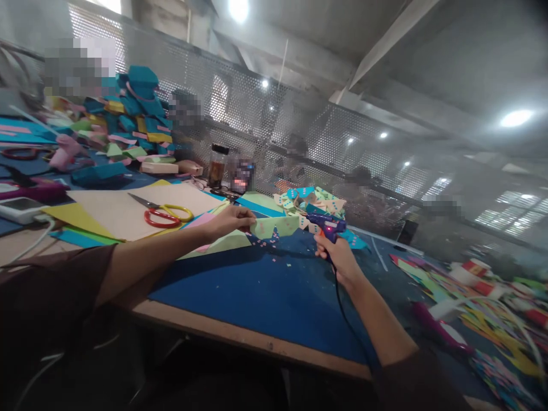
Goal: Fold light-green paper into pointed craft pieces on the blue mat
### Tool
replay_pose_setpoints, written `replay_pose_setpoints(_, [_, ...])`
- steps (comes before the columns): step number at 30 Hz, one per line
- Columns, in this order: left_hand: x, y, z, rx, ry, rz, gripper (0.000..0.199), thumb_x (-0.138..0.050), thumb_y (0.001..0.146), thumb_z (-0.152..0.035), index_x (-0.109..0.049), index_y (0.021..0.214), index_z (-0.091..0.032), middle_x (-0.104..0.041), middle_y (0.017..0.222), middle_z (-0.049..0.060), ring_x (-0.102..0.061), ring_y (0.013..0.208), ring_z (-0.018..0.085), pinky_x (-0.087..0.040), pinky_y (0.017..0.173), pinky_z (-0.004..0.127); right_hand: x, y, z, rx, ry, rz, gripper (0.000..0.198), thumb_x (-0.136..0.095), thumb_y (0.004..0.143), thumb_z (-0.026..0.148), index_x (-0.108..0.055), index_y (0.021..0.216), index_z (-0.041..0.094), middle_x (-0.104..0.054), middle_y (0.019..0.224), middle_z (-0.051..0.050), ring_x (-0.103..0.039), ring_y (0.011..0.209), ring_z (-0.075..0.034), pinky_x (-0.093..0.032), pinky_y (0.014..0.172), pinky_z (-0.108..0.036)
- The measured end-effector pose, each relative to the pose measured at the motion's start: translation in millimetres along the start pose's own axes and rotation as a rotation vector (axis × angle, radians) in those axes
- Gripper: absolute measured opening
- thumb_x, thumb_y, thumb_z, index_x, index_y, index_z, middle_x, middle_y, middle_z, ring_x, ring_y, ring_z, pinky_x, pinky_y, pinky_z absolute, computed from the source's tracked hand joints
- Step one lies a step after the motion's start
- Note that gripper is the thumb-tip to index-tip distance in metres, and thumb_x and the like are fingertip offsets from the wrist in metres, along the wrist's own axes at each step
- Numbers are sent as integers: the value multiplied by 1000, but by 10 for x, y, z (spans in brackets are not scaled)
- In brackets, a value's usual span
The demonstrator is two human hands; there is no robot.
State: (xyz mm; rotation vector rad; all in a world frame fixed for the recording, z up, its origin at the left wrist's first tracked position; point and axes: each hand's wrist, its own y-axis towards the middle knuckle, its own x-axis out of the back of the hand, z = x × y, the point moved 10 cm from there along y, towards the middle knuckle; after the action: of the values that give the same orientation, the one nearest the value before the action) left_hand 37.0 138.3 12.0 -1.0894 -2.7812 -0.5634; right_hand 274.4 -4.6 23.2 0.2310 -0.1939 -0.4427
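your left hand (238, 221), near the middle of the frame, pinches the left end of a pale green paper strip (282, 226), which is at the centre, above the blue table top (257, 297). your right hand (336, 251), right of centre, is wrapped around a purple glue gun (329, 225); its nozzle points toward the strip, and i cannot tell if they touch. a black cable (341, 302) hangs from the gun beside your right forearm. just behind the gun lies a pile of dotted paper pieces (306, 194). scissors (165, 216) with red and yellow handles lie on a cream sheet (107, 208) at the left, near your left forearm. a jar (217, 166) stands at the upper middle, and a heap of mostly blue paper pieces (143, 91) fills the upper left.
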Motion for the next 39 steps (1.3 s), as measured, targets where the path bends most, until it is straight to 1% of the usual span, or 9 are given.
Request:
replay_pose_setpoints(2, [20, 14, 21, 11, 17, -15, 26, -70, 79, -38, -66, 84, -13, -68, 76, 4, -64, 70, 15, -52, 74, 32, 66, 29, -63, -60, 40, 22, 29, -76, 67, 36, -53, 65, 19, -45, 50, 8, -37, 42, -6, -46, 51, -24])
replay_pose_setpoints(4, [20, 29, 41, 22, 23, -11, 27, -71, 79, -39, -67, 85, -13, -69, 77, 4, -64, 70, 15, -53, 74, 33, 137, 49, -141, -115, 65, 40, 26, -76, 64, 33, -55, 67, 18, -47, 54, 8, -36, 42, -5, -45, 48, -22])
replay_pose_setpoints(9, [37, 44, 34, 24, 24, -26, 30, -72, 76, -42, -67, 84, -14, -71, 77, 5, -66, 71, 17, -53, 75, 33, 270, 79, -318, -213, 95, 72, 27, -78, 61, 33, -58, 70, 16, -52, 60, 5, -42, 45, -4, -46, 49, -21])
replay_pose_setpoints(13, [44, 35, 15, 20, 39, -19, 29, -72, 75, -43, -67, 83, -15, -71, 76, 4, -66, 72, 17, -54, 75, 34, 365, 104, -325, -207, 93, 63, 28, -77, 62, 36, -59, 67, 16, -54, 60, 4, -46, 48, -6, -49, 53, -22])
replay_pose_setpoints(17, [57, 26, 4, 6, 77, -17, 28, -70, 78, -44, -68, 84, -17, -70, 77, 4, -65, 73, 17, -52, 73, 31, 483, 107, -315, -184, 36, 36, 26, -76, 63, 35, -60, 64, 15, -57, 61, 3, -48, 48, -6, -48, 51, -21])
replay_pose_setpoints(24, [32, -2, -58, 12, 107, -21, 29, -70, 77, -45, -68, 83, -16, -69, 77, 3, -65, 73, 16, -52, 75, 31, 639, 126, -415, -179, -51, -13, 23, -76, 64, 32, -64, 72, 15, -58, 62, 4, -49, 48, -6, -47, 48, -20])
replay_pose_setpoints(29, [26, -2, -54, 25, 89, -23, 28, -70, 77, -44, -68, 83, -16, -69, 76, 4, -65, 74, 17, -53, 76, 33, 733, 170, -460, -176, -92, -36, 25, -77, 64, 34, -63, 71, 14, -57, 60, 3, -48, 47, -6, -45, 47, -19])
replay_pose_setpoints(35, [38, 46, 11, 10, 101, -6, 28, -70, 78, -44, -69, 84, -17, -70, 77, 3, -65, 73, 17, -53, 75, 31, 775, 175, -466, -185, -118, -26, 30, -81, 61, 36, -63, 75, 16, -58, 60, 4, -48, 48, -7, -45, 48, -21])
replay_pose_setpoints(39, [49, 44, 6, -1, 101, -10, 28, -70, 78, -45, -70, 84, -18, -69, 78, 2, -65, 75, 17, -53, 76, 31, 783, 166, -518, -218, -145, -2, 32, -84, 56, 33, -62, 72, 17, -56, 58, 5, -48, 48, -7, -45, 49, -21])
